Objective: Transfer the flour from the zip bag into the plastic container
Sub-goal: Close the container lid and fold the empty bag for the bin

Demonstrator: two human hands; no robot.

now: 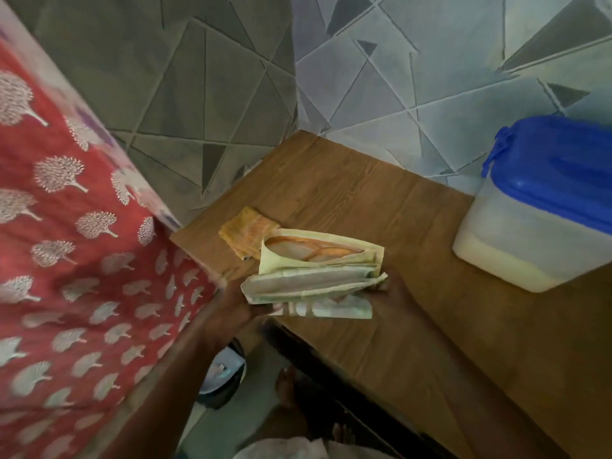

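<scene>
Above near edge of wooden surface (364,200): both hands, left hand (231,313) and right hand (394,293), clamped on folded, flattened zip bag (314,279). Plastic container (530,226) well apart at right, blue lid on, pale flour inside. Judgement: transfer looks done; bag disposal left.

right hand (392,293): we see it mostly hidden behind the folded bag (314,279)
container (543,207): we lose it at the right edge

The tabletop (381,207) looks like matt, grained wood. The plastic container (516,240) is cloudy translucent plastic under a glossy blue lid (559,173) — the zip bag (314,276) looks papery and creased.
</scene>
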